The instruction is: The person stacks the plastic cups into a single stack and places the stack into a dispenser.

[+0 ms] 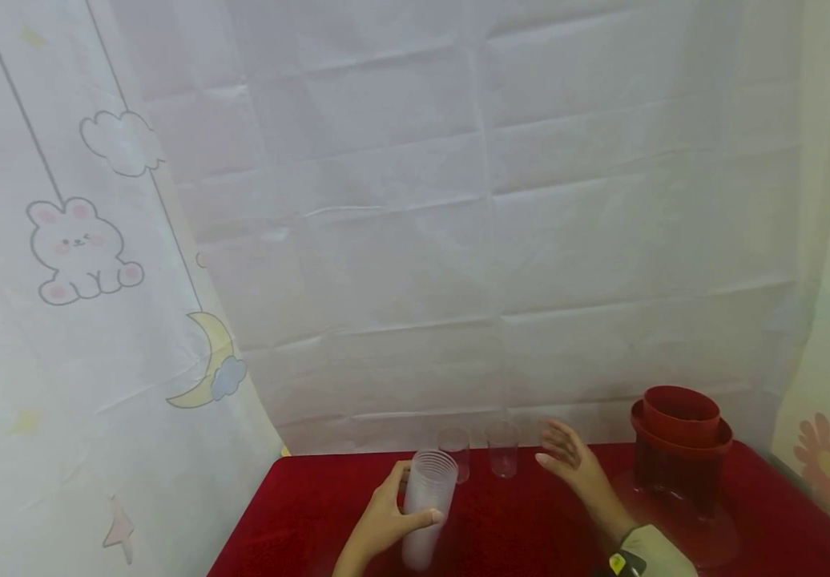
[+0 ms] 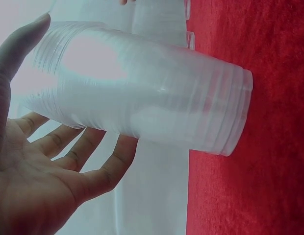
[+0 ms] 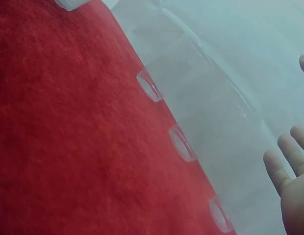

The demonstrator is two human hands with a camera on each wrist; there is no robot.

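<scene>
A tall stack of nested clear plastic cups [image 1: 425, 513] is gripped by my left hand [image 1: 388, 513], thumb on one side and fingers on the other. In the left wrist view, the stack [image 2: 157, 93] fills the middle, its base over the red cloth. My right hand [image 1: 570, 458] is held up with its fingers apart, holding nothing. Single clear cups stand along the back of the table: one cup [image 1: 504, 453] left of my right hand, another cup [image 1: 463, 461] partly behind the stack. The right wrist view shows three cup bases, including one nearest the hand [image 3: 220, 215].
A red cloth [image 1: 300, 505] covers the table. At the right stands a dark red round container [image 1: 678, 473] with a smaller red tub [image 1: 682, 405] in its top. A creased white sheet [image 1: 386, 377] hangs behind the table, and a printed curtain [image 1: 83, 336] hangs at the left.
</scene>
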